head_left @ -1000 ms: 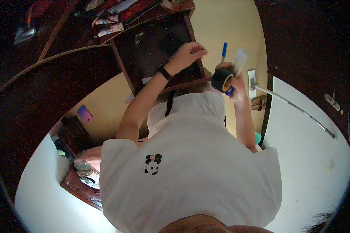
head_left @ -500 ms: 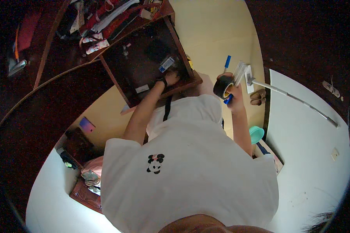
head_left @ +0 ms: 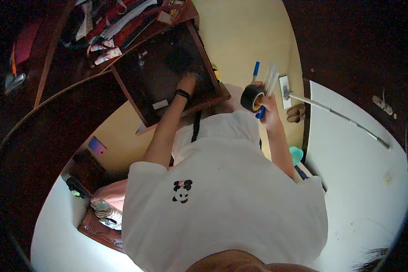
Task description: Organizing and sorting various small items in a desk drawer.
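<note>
Right hand [head_left: 268, 108] grasping black tape roll [head_left: 248, 97], slim blue-ended item [head_left: 256, 69] and clear plastic item [head_left: 271, 80], all just right of open drawer [head_left: 205, 56]. Left hand [head_left: 187, 83] inside drawer, fingers blurred, grip can't tell; small white item [head_left: 160, 104] near wrist.

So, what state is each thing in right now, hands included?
Drawer: pulled open
Left hand: inside the drawer, grip unclear
Right hand: fingers closed on the black tape roll
Black tape roll: held, hole showing
Blue-ended item: end sticking out
Clear item: held, blurred
Mop: pole slanted
Brown shoes: side by side
</note>
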{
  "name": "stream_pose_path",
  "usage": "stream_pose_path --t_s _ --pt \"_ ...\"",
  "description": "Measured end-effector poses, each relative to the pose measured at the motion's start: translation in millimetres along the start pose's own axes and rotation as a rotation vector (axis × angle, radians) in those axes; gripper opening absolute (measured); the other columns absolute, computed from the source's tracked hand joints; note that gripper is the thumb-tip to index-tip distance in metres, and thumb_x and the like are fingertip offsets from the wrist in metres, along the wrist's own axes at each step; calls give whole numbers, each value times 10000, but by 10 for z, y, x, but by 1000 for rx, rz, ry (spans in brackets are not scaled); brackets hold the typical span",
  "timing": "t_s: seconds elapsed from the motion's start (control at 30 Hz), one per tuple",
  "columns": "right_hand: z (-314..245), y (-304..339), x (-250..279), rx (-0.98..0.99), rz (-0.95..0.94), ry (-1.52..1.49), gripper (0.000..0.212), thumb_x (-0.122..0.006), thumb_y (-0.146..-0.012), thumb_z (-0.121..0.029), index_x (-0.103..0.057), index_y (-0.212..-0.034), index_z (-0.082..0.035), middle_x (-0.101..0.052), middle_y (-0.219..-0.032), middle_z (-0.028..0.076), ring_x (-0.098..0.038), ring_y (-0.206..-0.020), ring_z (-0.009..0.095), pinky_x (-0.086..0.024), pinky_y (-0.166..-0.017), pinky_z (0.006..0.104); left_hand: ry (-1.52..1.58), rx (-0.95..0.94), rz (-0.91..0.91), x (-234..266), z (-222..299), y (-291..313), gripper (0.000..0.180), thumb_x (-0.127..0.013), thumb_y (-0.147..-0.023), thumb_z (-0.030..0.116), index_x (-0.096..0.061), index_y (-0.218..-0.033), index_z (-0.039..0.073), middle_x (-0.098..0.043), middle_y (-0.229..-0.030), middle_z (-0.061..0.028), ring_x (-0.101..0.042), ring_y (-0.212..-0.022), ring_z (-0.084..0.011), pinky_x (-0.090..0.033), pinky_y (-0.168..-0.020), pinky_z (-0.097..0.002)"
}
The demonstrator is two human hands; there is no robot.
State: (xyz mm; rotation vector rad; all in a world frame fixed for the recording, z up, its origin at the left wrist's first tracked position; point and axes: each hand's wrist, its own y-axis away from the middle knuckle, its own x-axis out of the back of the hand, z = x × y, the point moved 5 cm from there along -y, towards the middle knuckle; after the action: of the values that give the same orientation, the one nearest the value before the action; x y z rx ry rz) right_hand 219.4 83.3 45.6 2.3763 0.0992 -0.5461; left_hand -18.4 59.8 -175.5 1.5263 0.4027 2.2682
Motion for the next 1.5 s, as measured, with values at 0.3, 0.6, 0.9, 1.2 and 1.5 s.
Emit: stream_pose_path --t_s 0.3,0.6,0.9,1.2,1.5 --pt "-130 7 167 -27 -11 92 416 -529 -598 -129 -441 -984 1 -511 -746 21 -510 -594 73 -420 -503 176 -72 -56 -172 328 202 64 375 -456 -711 50 -441 -1083 99 -415 -1139 -125 -402 -1048 -309 -448 -763 -386" --pt "-323 85 175 70 19 103 449 -553 -648 -222 -428 -1027 -17 -510 -791 33 -503 -614 52 -407 -449 157 -337 -349 -160 306 417 16 324 -445 -748 142 -484 -1069 160 -359 -1209 -39 -420 -1020 -268 -465 -706 -379" --pt "-378 18 290 45 -105 141 433 -566 -680 -258 -440 -1023 -25 -506 -784 1 -510 -669 69 -414 -530 178 -164 -132 -207 100 413 -62 343 -408 -775 144 -440 -1110 207 -432 -1120 -66 -496 -918 -276 -470 -666 -391" --pt "-278 -249 17 -8 -65 197 360 -537 -643 -173 -459 -963 -28 -497 -731 10 -479 -546 53 -359 -397 154 -149 -98 138 215 -226 -93 336 -440 -768 191 -426 -1082 71 -432 -1105 -158 -429 -992 -336 -470 -672 -398" --pt "-90 -186 202 -62 -12 154 374 -536 -658 -156 -445 -1000 -36 -505 -787 30 -493 -633 99 -400 -502 216 788 14 846 -156 -766 -396 692 -597 -670 366 -282 -1218 84 -266 -1253 -135 -247 -1147 -339 -286 -879 -530"
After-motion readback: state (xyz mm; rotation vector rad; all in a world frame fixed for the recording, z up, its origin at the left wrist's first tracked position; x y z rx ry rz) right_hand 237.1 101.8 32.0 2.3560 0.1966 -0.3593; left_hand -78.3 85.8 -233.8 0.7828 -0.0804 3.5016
